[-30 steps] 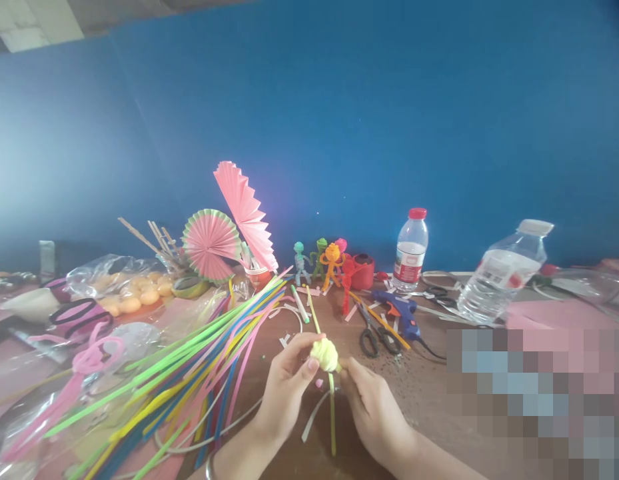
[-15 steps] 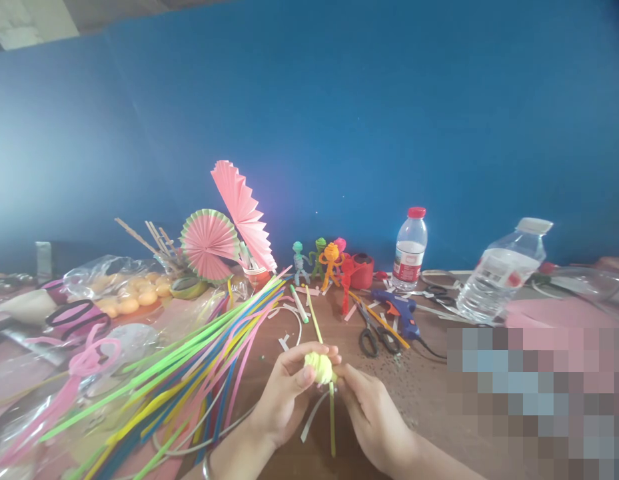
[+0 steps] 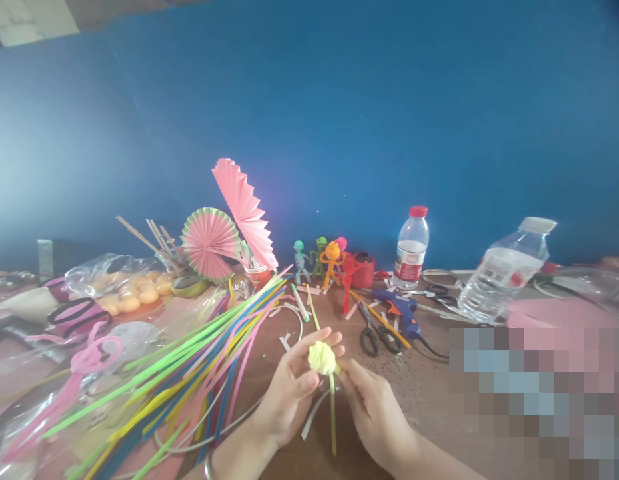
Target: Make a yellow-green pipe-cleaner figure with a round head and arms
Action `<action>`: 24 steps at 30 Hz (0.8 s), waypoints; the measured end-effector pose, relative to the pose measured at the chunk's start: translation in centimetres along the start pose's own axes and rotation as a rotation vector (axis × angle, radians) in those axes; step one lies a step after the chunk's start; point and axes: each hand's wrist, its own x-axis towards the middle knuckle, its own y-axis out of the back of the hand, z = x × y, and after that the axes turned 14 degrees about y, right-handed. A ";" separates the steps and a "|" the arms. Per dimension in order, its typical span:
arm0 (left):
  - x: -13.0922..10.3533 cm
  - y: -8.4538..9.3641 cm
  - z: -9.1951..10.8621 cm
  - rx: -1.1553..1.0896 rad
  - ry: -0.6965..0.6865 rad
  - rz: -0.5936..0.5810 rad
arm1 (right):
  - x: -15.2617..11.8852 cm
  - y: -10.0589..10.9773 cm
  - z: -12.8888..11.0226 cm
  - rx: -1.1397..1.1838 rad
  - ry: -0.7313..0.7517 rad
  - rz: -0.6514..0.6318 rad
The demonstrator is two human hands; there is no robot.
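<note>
A pale yellow wound ball rests against the fingers of my left hand, which curl round its left side and back with the thumb just below it. On the ball's right, my right hand pinches a short yellow end that comes from the ball. A thin yellow stem shows below the ball, between my hands, and another yellow length runs beyond my left fingers. Whether these two pieces are one is hidden.
Colourful pipe cleaners spread over the left side. Behind my hands are small figures, scissors, a blue glue gun and an upright bottle. Another bottle leans at the right. Pink paper fans stand at the back left.
The yellow ball sits slightly higher and shows more of its surface. My left thumb has come off its front and lies lower, and the left fingers have opened a little.
</note>
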 end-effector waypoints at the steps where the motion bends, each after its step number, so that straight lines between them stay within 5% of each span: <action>1: 0.0 0.0 0.0 0.014 0.004 0.007 | 0.1 0.0 -0.1 0.006 -0.009 0.006; 11: 0.5 0.8 -0.3 0.047 -0.023 0.134 | -0.1 0.3 0.2 0.149 0.027 0.138; 17: 0.8 0.5 0.5 0.019 -0.122 0.200 | 0.5 0.2 0.4 0.001 -0.161 0.121; 24: 0.9 1.1 1.4 0.466 0.007 0.308 | 1.2 0.7 1.5 -0.047 -0.143 0.190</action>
